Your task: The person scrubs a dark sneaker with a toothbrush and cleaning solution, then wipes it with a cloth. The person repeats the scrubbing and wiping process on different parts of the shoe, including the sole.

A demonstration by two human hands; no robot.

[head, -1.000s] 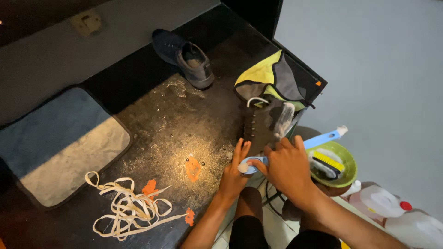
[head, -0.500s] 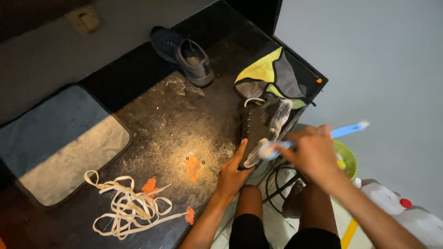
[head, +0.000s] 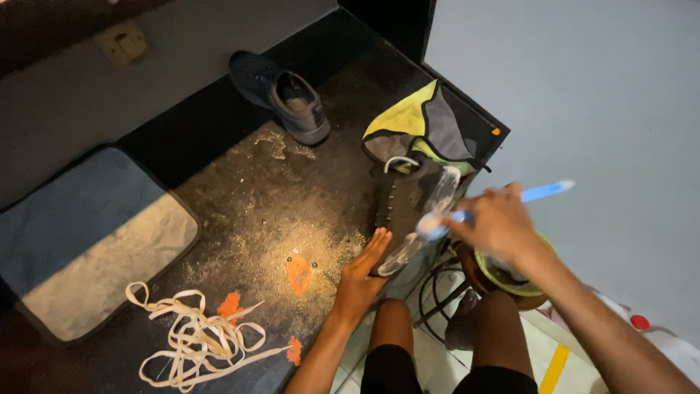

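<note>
My left hand [head: 363,271] presses flat against the near end of a dark grey shoe [head: 408,204] that lies on the wet, speckled dark floor. My right hand [head: 497,222] grips a blue-handled brush [head: 503,202], whose white head rests on the shoe's pale sole edge. The brush handle sticks out to the right past my fingers. A second dark shoe [head: 284,95] lies farther away near the wall.
A pile of loose beige laces [head: 193,339] lies at the lower left. A grey-and-blue mat [head: 84,233] sits on the left. A yellow and grey cloth [head: 430,124] lies behind the shoe. A green bowl [head: 510,281] rests by my knee, with white bottles [head: 656,335] at the right.
My right hand lifted the brush from over the green bowl and brought its head onto the shoe's sole. My left hand shifted from the brush to the shoe's end.
</note>
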